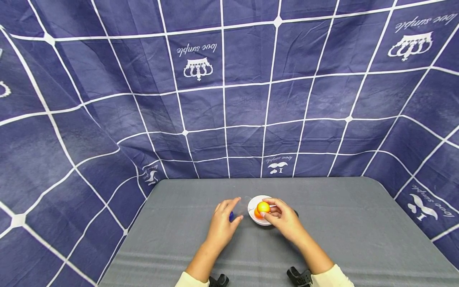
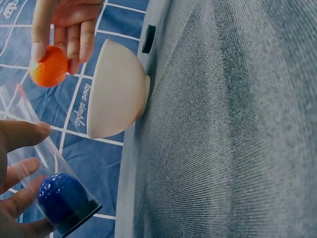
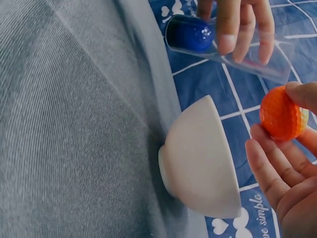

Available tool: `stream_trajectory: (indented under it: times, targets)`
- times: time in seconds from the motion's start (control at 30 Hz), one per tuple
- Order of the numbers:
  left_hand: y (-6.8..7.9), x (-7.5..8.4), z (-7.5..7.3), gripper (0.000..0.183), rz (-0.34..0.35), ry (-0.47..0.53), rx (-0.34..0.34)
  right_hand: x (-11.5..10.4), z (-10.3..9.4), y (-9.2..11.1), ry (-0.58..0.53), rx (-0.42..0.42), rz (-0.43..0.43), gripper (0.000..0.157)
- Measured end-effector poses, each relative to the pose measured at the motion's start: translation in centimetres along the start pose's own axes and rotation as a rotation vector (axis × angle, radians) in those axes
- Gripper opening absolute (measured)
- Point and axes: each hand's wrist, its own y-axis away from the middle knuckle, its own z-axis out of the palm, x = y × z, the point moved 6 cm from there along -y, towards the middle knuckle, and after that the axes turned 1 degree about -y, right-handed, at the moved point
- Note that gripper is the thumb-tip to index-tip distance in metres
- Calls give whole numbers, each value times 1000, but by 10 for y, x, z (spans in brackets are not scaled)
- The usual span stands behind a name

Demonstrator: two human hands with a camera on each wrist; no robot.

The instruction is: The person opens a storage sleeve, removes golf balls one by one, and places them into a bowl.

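Note:
My left hand (image 1: pixel 221 225) holds a clear plastic tube (image 2: pixel 52 151), fingers round its side. Inside, a dimpled blue golf ball (image 2: pixel 62 193) sits at the tube's dark-capped end; the other end tilts up toward the right hand. Between thumb and fingertips, my right hand (image 1: pixel 285 218) pinches an orange golf ball (image 3: pixel 282 114). It is over the white bowl (image 1: pixel 263 223) in the head view and higher than the rim in the wrist views. More orange (image 1: pixel 257 215) shows inside the bowl, partly hidden behind the held ball.
Grey ribbed cloth covers the table (image 1: pixel 172 239). A small dark disc (image 2: pixel 148 38) lies beyond the bowl, mostly hidden by the right hand in the head view. A blue curtain (image 1: pixel 247 103) with white lines hangs behind and along both sides.

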Motion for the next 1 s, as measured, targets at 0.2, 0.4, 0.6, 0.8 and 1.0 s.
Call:
stream_trajectory:
  times: [0.2,0.4,0.6,0.8,1.0]
  targets:
    - [0,-2,-1,59,-36,53,1,2,0,-1,103,13,-27,41]
    - [0,-8,1,57,-69,106,6,3,2,-1,233,29,-50,41]
    - [2,-13,4,58,-93,173,31,4,4,1,361,34,-142,39]
    - [2,-15,4,58,-84,167,66,3,6,1,463,36,-209,37]
    - [2,-18,3,57,-109,178,68,2,10,-1,531,-6,-238,35]
